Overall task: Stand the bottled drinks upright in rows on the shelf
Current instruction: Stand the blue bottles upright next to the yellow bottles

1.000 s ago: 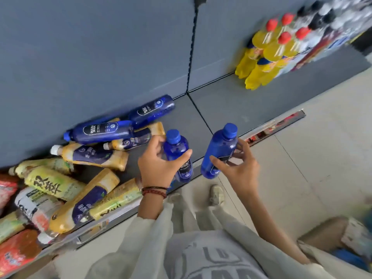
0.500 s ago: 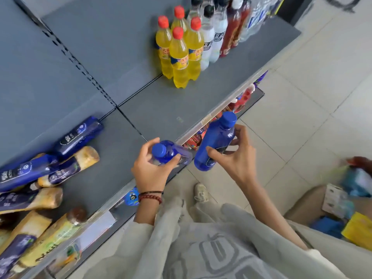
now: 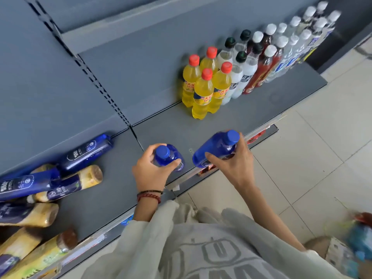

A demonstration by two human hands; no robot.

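Now two small blue plastic bottles (image 3: pixel 213 150), gripped one each by the left hand (image 3: pixel 149 170) and right hand (image 3: pixel 233 164), have been brought nearer the upright yellow red-capped bottles (image 3: pixel 203 89) and are held over the grey metal shelf (image 3: pixel 251 109) in front of them, seemingly ready for standing.

Bare shelf (image 3: pixel 161 125) between lying bottles (image 3: pixel 60 178) and standing yellow bottles (image 3: pixel 203 91).

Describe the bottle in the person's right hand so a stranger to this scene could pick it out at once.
On the grey shelf, come forward from the upright yellow bottles to the front edge, where two hands each hold a blue-capped blue bottle. It is the leaning bottle in the right hand, showing its whole side, while the other bottle, in the left hand, is seen cap-first.
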